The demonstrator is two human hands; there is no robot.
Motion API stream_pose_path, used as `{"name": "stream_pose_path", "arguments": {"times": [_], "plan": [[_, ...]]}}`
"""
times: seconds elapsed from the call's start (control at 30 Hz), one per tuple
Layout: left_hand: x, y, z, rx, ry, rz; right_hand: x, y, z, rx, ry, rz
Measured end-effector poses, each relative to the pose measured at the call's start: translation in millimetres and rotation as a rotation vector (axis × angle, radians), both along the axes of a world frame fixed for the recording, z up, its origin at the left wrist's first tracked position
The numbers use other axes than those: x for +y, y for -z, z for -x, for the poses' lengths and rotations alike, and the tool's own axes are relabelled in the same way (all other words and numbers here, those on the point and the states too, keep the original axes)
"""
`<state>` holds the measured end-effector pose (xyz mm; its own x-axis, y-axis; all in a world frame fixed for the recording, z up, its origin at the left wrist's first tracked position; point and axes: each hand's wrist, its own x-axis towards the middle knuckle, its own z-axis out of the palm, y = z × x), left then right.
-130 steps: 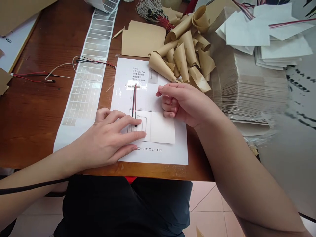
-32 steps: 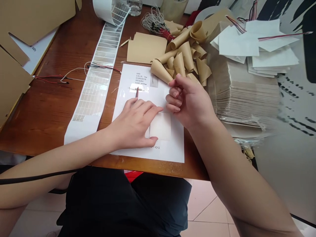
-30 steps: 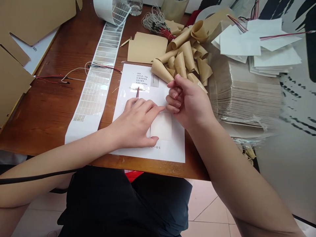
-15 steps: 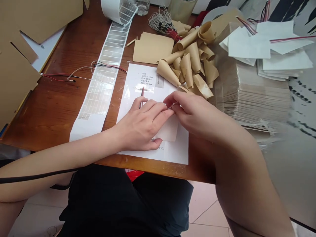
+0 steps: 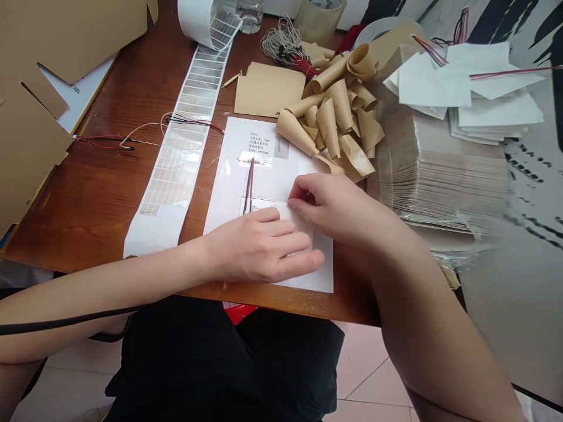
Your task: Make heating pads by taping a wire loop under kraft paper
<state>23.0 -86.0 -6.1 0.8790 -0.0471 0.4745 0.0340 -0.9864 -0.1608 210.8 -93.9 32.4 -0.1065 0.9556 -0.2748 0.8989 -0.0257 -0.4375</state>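
Note:
My left hand [image 5: 268, 245] lies palm down across a thin white square sheet [image 5: 304, 227], its fingers stretched toward the right and hiding much of it. At the sheet's upper right corner, the thumb and forefinger of my right hand [image 5: 332, 202] are pinched together on the edge. Beneath both is a printed paper page [image 5: 222, 184] with several lines of text near its top. Red and black wires [image 5: 250, 183] run down the page from a strip of clear tape [image 5: 255, 161] to the square's top edge, beside my left hand.
A roll of silvery labels [image 5: 176, 158] stretches along the left. Curled brown paper pieces [image 5: 329, 120], a brown card [image 5: 268, 91] and bundled wires [image 5: 288, 47] lie behind. To the right, white squares [image 5: 435, 82] top a tall wrapped stack [image 5: 444, 167]. Cardboard [image 5: 65, 41] stands far left.
My left hand has slid down toward me with its fingers straightened, uncovering the wires and the square's top edge. My right hand has shifted slightly down and is apart from the left fingers.

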Motion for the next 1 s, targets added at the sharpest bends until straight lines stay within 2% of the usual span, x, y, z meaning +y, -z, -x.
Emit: {"name": "stream_pose_path", "arguments": {"times": [0.1, 0.3, 0.57, 0.7, 0.77, 0.9, 1.0], "plan": [[-1.2, -0.1, -1.8, 0.042, 0.052, -0.017, 0.3, 4.7, -0.7, -0.029, -0.01, -0.029], [1.3, -1.0, 0.9, 0.075, 0.042, 0.026, 1.4, 9.9, -1.7, -0.067, -0.039, -0.055], [-0.2, -1.8, -2.1, -0.022, 0.052, 0.061, 0.0, 10.4, -1.7, -0.107, -0.033, -0.066], [-2.6, 0.4, -1.7, 0.043, 0.062, 0.091, 3.1, 11.7, -5.2, -0.096, 0.018, -0.084], [-3.9, 1.6, -1.1, 0.077, 0.066, 0.106, 4.8, 13.3, -6.8, -0.086, 0.049, -0.141], [0.7, -6.2, 3.8, 0.069, 0.089, 0.261, 4.9, 16.5, -4.8, 0.047, -0.03, -0.349], [16.7, -23.9, 15.1, -0.056, -0.029, 0.488, 2.9, 18.4, 1.2, 0.149, -0.132, -0.468]]}}
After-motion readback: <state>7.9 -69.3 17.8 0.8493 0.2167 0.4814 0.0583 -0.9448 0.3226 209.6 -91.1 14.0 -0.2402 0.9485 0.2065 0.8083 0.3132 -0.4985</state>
